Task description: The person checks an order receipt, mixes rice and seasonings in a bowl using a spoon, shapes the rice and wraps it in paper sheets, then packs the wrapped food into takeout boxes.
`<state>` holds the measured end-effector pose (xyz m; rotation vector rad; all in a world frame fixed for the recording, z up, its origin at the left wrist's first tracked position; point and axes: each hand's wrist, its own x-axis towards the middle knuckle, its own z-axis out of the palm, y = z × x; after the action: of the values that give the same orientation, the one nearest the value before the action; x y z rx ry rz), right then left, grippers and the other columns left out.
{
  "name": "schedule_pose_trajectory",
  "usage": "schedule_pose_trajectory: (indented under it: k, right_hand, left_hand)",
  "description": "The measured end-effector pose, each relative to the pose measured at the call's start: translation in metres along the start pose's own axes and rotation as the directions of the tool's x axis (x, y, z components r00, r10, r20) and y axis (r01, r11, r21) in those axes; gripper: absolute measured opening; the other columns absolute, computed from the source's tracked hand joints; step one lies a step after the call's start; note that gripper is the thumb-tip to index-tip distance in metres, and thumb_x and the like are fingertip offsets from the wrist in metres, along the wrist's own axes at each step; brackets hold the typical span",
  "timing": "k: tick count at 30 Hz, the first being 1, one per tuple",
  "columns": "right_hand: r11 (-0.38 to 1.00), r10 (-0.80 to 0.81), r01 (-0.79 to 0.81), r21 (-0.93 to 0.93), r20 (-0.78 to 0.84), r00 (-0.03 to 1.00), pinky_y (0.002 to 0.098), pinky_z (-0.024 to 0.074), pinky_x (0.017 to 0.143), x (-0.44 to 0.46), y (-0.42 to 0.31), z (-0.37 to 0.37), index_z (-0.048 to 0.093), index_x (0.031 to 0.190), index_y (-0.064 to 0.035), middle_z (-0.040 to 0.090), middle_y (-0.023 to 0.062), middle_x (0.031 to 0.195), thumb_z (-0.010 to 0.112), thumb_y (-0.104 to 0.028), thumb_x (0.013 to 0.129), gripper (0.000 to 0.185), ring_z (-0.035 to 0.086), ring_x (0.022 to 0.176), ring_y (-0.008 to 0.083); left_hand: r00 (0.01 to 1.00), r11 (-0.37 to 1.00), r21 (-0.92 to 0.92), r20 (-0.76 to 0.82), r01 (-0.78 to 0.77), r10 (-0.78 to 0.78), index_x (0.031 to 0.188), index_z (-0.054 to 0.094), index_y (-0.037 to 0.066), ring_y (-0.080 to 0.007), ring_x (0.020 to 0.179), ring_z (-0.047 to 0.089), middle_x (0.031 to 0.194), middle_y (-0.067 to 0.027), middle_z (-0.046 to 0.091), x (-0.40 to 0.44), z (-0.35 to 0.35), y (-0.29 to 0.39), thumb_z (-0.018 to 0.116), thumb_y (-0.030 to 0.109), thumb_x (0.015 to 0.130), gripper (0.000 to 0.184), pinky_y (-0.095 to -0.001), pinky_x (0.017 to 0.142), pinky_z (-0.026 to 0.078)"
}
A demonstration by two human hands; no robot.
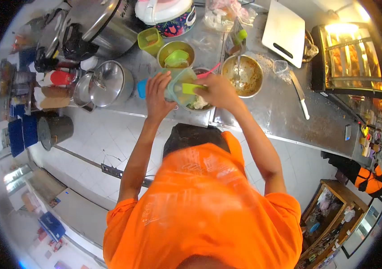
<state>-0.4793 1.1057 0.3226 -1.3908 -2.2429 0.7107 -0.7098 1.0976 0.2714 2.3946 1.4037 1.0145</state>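
Note:
My left hand is wrapped round a translucent green container, tilted above a bowl. My right hand is closed on a yellow-green utensil, whose far end is inside the container. Under them, a bowl holding pale and green food is partly hidden. A pink handle sticks out beside my right hand. Behind stands a metal bowl with a green cup in it. To the right, a stained metal bowl has a fork in it.
A lidded pot stands left, near a large pressure cooker. A knife and a white cutting board lie right, before a lit display case. A person in orange and black is at far right.

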Motion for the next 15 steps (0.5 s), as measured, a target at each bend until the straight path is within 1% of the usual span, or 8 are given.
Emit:
schedule_pose_trajectory:
  k: [2,3,5,6,8,9,11,15]
  right_hand:
    - [0.877,0.146,-0.142,0.458,0.027,0.989,0.0361,0.0496,0.065,-0.017,0.006,-0.017,0.07,0.101,-0.0073,0.064,0.0138,0.075,0.064,-0.014,0.08,0.022,0.064,0.071,0.0259]
    - [0.88,0.146,-0.144,0.453,0.031,0.989,0.0361,0.0496,0.065,-0.028,0.009,-0.018,0.07,0.101,-0.0073,0.064,0.0138,0.075,0.064,-0.014,0.08,0.022,0.064,0.071,0.0259]
    - [0.824,0.317,-0.248,0.509,-0.052,0.947,0.0357,0.0477,0.064,-0.05,0.018,-0.007,0.07,0.105,-0.0082,0.066,0.0125,0.081,0.066,-0.015,0.081,0.024,0.062,0.071,0.0257]
    - [0.826,0.321,-0.254,0.503,-0.049,0.946,0.0357,0.0477,0.064,-0.057,0.028,0.005,0.07,0.105,-0.0082,0.066,0.0125,0.081,0.066,-0.015,0.081,0.024,0.062,0.071,0.0257]
    - [0.9,0.354,-0.269,0.343,-0.211,0.911,0.0346,0.0487,0.064,-0.074,0.047,0.039,0.069,0.104,-0.0078,0.067,0.0124,0.09,0.065,-0.013,0.081,0.023,0.063,0.07,0.0256]
    - [0.897,0.361,-0.278,0.343,-0.206,0.909,0.0346,0.0487,0.064,-0.08,0.05,0.05,0.069,0.104,-0.0078,0.067,0.0124,0.09,0.065,-0.013,0.081,0.023,0.063,0.07,0.0256]
    - [0.894,0.449,-0.433,0.119,-0.23,0.863,0.0341,0.05,0.066,-0.085,0.055,0.067,0.07,0.103,-0.0093,0.068,0.0098,0.095,0.065,-0.014,0.082,0.022,0.064,0.072,0.026]
    - [0.868,0.497,-0.457,0.197,-0.355,0.792,0.0349,0.051,0.067,-0.089,0.058,0.08,0.07,0.103,-0.0116,0.068,0.0058,0.097,0.064,-0.015,0.082,0.021,0.065,0.076,0.0275]
  left_hand:
    - [0.999,0.999,0.042,-0.013,0.03,-0.029,0.126,0.045,0.013,-0.0316,0.124,0.045,0.133,-0.005,0.051,-0.006,-0.01,-0.013,0.082,0.01,0.047,0.086,-0.0508,0.107,0.029]
    - [0.998,0.995,0.083,-0.021,0.054,-0.052,0.126,0.045,0.012,-0.0314,0.123,0.045,0.133,-0.0055,0.051,-0.008,-0.015,-0.02,0.082,0.01,0.047,0.087,-0.0503,0.106,0.031]
    - [0.995,0.993,0.084,-0.05,0.085,-0.081,0.126,0.045,0.012,-0.0312,0.122,0.046,0.131,-0.0064,0.052,-0.015,-0.025,-0.031,0.082,0.011,0.047,0.087,-0.0496,0.104,0.032]
    - [0.991,0.989,0.091,-0.076,0.113,-0.106,0.126,0.045,0.011,-0.031,0.121,0.047,0.13,-0.0073,0.052,-0.017,-0.028,-0.037,0.083,0.012,0.047,0.087,-0.0489,0.102,0.033]
    - [0.985,0.986,0.086,-0.11,0.14,-0.13,0.126,0.044,0.011,-0.0315,0.12,0.047,0.13,-0.0084,0.053,-0.023,-0.028,-0.05,0.083,0.013,0.048,0.088,-0.0484,0.101,0.034]
    - [0.978,0.983,0.087,-0.143,0.163,-0.149,0.127,0.044,0.01,-0.0321,0.118,0.048,0.129,-0.0095,0.053,-0.027,-0.028,-0.056,0.084,0.014,0.049,0.088,-0.0479,0.1,0.035]
    - [0.975,0.982,0.071,-0.151,0.173,-0.161,0.127,0.043,0.01,-0.0328,0.118,0.048,0.129,-0.01,0.053,-0.026,-0.028,-0.064,0.084,0.014,0.05,0.088,-0.0477,0.1,0.035]
    - [0.965,0.979,0.057,-0.188,0.195,-0.181,0.128,0.042,0.009,-0.0348,0.116,0.048,0.128,-0.0119,0.052,-0.022,-0.033,-0.074,0.085,0.016,0.052,0.087,-0.0473,0.099,0.037]
